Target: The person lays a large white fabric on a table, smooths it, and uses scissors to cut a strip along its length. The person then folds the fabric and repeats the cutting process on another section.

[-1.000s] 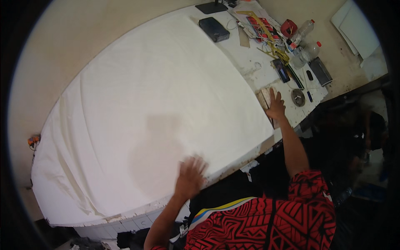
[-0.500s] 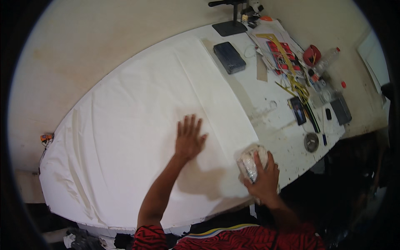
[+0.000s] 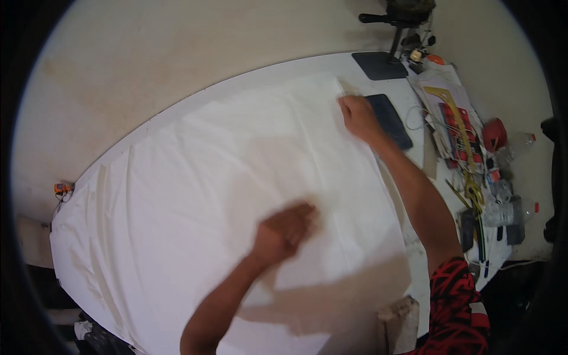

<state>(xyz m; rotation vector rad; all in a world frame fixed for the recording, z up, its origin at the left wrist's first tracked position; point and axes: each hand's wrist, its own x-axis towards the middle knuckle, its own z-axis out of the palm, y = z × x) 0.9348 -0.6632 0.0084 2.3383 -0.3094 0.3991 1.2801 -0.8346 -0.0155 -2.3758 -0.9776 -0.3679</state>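
Note:
A large white cloth (image 3: 201, 195) lies spread over a white table (image 3: 307, 64). My left hand (image 3: 285, 231) rests flat on the cloth near its middle, blurred by motion, fingers loosely curled. My right hand (image 3: 358, 117) reaches far out to the cloth's far right corner and presses or pinches the edge there, next to a dark flat case (image 3: 389, 119). Whether it grips the cloth I cannot tell for sure. A whitish block (image 3: 397, 322) sits at the table's near edge by my right elbow.
The table's right end is crowded: papers, a yellow ruler (image 3: 451, 106), a red round thing (image 3: 494, 134), plastic bottles (image 3: 503, 207), cables and dark tools. A black stand base (image 3: 378, 65) is at the far corner. A small orange object (image 3: 61, 188) lies off the left end.
My right hand left the whitish block at the near edge and stretched to the cloth's far right corner. My left hand slid nearer and to the right across the cloth. The view shifted closer.

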